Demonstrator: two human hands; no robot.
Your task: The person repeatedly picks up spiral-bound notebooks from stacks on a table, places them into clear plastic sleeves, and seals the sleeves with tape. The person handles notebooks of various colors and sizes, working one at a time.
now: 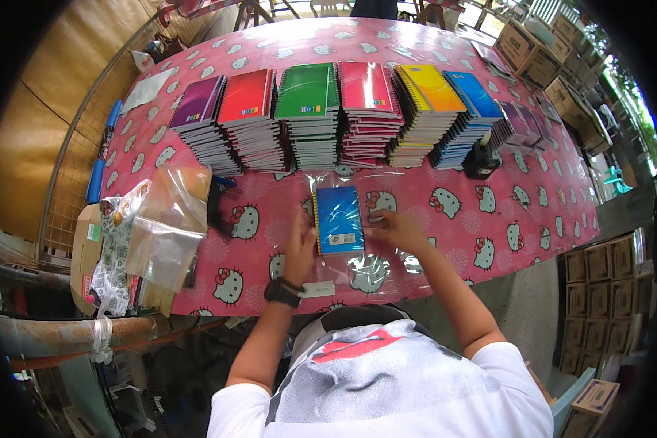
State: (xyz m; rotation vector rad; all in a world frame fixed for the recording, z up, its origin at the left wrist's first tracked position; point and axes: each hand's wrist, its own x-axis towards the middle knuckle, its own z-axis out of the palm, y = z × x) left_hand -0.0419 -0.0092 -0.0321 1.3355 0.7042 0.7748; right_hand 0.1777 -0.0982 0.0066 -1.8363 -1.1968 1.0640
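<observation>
A blue spiral notebook lies in front of me with its yellow coil to the left and a barcode label near its lower edge. It looks like the top of a small pile. Clear plastic wrap spreads shiny under and around it. My left hand is closed against the coil side, thumb by the lower corner. At the opposite side my right hand has its fingers curled in by the notebook's right edge. Whether the fingers grip the notebook or the plastic is hard to make out. A dark watch circles my left wrist.
Tall notebook stacks stand across the pink patterned table: purple, red, green, pink, yellow and blue. Clear plastic bags lie left. A black tape dispenser sits right. Cartons are piled beyond.
</observation>
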